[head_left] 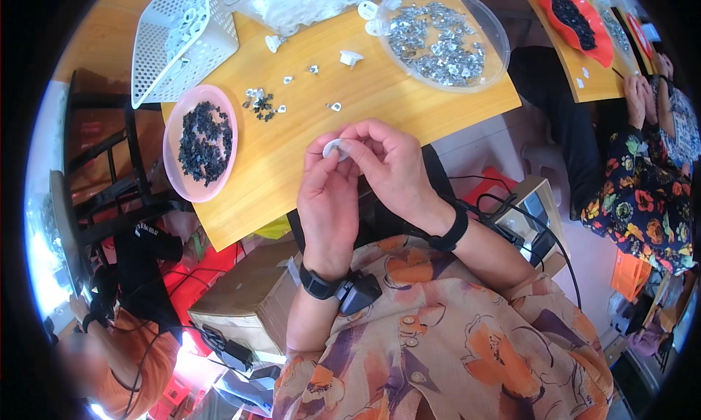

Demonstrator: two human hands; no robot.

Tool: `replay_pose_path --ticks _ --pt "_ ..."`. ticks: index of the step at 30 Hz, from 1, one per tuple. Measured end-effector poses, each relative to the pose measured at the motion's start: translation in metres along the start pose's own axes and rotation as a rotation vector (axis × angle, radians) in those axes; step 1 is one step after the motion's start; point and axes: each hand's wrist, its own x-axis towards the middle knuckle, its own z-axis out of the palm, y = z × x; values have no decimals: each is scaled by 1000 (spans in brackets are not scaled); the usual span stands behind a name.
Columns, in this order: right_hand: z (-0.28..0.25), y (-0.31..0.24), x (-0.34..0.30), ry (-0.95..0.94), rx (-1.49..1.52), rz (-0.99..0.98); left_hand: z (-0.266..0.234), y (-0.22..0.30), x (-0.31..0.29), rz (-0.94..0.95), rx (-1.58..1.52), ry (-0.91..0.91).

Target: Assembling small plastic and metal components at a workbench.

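Both of my hands meet above the near edge of the wooden table [292,146]. My left hand [328,208] curls its fingers around a small round white plastic part [334,149]. From the right, my right hand [391,164] presses thumb and fingers on the same part. A pink oval tray [172,157] of small black pieces lies to the left. A little pile of black and silver pieces [261,108] sits between that tray and my hands. Several loose metal pieces and a white plastic part [350,58] lie farther back.
Beyond my hands stand a clear round tub [504,51] of metal pieces, a white perforated basket [157,73] with white rings, and a clear container [252,8] of white parts. A cardboard box [226,303] is below the table. People sit at left and right; a red tray [602,44] is far right.
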Motion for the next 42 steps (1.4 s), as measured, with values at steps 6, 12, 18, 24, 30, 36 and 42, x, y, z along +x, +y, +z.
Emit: replay_pose_path --ticks 6,12,18,24,30,36,42 --pt "-2 0 -1 0 5 49 9 -5 -2 33 80 83" --pt "0 -1 -2 12 73 54 7 -5 -2 66 129 57" --pt "2 -2 -4 35 -184 -190 10 -2 -3 71 154 92" --pt "1 -5 -5 -5 -96 -55 13 0 -4 35 142 124" --pt "2 -6 -7 -43 56 51 8 -1 -9 91 162 86" --pt "7 -15 -20 0 -336 -325 13 4 -19 107 80 20" --pt "3 -21 -25 -38 -71 -95 15 6 -31 75 120 32"
